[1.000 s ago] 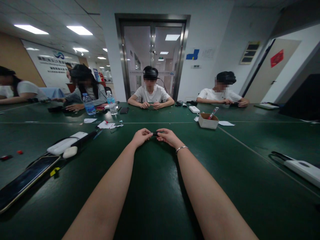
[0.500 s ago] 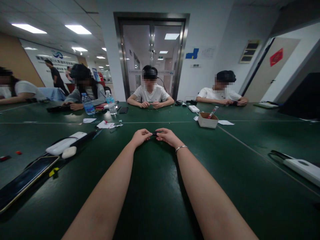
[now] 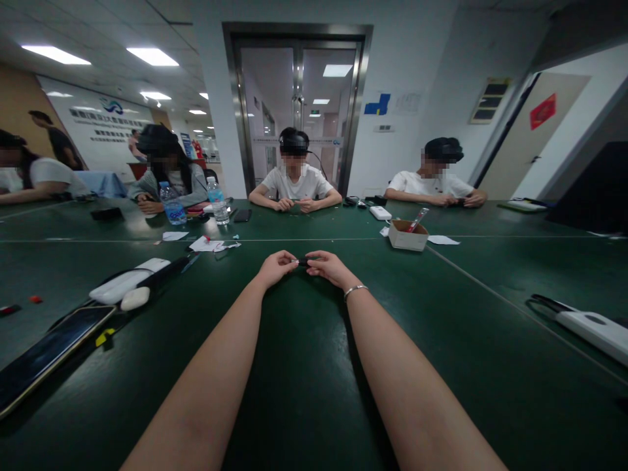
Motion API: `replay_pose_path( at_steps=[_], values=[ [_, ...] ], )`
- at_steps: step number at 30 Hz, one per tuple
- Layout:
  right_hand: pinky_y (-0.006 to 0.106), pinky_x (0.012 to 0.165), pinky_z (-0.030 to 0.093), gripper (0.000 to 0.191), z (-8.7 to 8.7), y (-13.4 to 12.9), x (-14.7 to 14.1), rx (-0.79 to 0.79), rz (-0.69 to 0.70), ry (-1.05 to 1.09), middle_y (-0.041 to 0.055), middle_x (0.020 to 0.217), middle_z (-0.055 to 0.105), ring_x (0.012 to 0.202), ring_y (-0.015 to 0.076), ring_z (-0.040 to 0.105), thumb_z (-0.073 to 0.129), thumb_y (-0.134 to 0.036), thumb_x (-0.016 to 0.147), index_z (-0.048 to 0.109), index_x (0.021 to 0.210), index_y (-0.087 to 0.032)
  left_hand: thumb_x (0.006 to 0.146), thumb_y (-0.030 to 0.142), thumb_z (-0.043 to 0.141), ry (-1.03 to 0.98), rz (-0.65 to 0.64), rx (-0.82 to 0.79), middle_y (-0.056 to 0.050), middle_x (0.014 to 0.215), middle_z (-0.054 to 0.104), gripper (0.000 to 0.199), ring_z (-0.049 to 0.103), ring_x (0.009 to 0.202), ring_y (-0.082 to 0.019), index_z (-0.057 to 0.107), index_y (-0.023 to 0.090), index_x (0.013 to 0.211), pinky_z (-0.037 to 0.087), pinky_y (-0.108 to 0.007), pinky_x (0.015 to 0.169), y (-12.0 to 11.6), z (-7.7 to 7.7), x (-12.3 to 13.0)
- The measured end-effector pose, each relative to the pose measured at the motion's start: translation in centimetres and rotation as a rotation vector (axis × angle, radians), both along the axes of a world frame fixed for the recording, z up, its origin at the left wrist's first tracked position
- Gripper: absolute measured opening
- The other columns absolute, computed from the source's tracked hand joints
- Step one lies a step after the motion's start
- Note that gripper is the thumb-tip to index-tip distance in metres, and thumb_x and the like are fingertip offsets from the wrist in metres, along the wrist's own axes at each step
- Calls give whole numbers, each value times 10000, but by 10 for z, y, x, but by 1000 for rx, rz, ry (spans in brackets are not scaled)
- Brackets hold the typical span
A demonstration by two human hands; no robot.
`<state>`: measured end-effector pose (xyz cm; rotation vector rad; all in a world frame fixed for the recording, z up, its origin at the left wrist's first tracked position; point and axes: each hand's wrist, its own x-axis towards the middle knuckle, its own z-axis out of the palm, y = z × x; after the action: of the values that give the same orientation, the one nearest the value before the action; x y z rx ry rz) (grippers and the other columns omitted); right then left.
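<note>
Both my arms stretch forward over the dark green table. Between my fingertips is a small black object with a bit of shiny metal at its left end; its kind is too small to tell. My left hand pinches the left end with thumb and fingers. From the other side, my right hand grips the black end, a silver bracelet round its wrist. Part of the object is hidden by the fingers.
To the left lie a phone, a white power bank and a white rounded case. Ahead are paper scraps, water bottles and an open box. A white device lies right. Several people sit opposite.
My hands and the small black object stay almost in place. At the far left, a standing person has moved left, and a seated person's hands have come away from a dark object on the table.
</note>
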<state>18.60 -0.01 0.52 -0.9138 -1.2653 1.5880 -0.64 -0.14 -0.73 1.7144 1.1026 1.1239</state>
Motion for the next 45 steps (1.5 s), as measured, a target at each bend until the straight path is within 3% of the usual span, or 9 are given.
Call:
replay_pose_path(
  at_steps=[5,9,14,18,29,33,45],
  values=[
    [162,512,547,200,2,-1,0,-1,0,1,78,731,644,560,117,638,574,33,820,579,986,-79,689,465,630,-13,24,-57,-43,721,607,358,539,631,-132,597,141,835,412,-245,560,-1,2,2],
    [166,509,550,196,2,-2,0,1,-9,-4,79,758,648,564,119,638,603,21,806,588,970,-86,658,442,660,8,51,-42,-46,751,612,358,546,670,-142,592,146,845,409,-238,564,0,3,3],
    [171,515,552,203,2,-2,-1,-6,-8,-4,83,774,649,570,122,642,592,29,807,579,974,-86,761,441,531,9,43,-102,-42,696,614,335,532,599,-132,591,142,902,387,-239,542,3,2,3],
    [173,524,553,213,3,-2,-1,-6,-8,-12,75,750,645,566,121,641,596,29,801,575,979,-86,727,340,578,11,53,-61,-38,730,619,258,535,625,-130,606,142,890,392,-235,563,2,3,4],
    [165,534,550,214,2,-1,-1,3,8,-23,71,705,638,569,119,639,556,37,827,563,1008,-76,779,375,526,5,35,-56,-37,685,606,308,548,642,-146,577,130,959,414,-261,608,4,-1,2],
    [175,550,558,227,1,-1,0,2,11,-19,72,737,643,579,122,643,582,31,809,568,1007,-79,736,318,591,8,67,-37,-34,709,608,310,540,646,-135,574,129,981,409,-255,626,6,-2,3],
    [154,521,541,210,2,-1,-1,4,8,-19,61,699,635,551,112,635,514,59,838,558,994,-73,785,334,530,42,46,-64,-34,699,608,297,527,625,-128,581,125,989,388,-240,586,2,0,3]
  ],
)
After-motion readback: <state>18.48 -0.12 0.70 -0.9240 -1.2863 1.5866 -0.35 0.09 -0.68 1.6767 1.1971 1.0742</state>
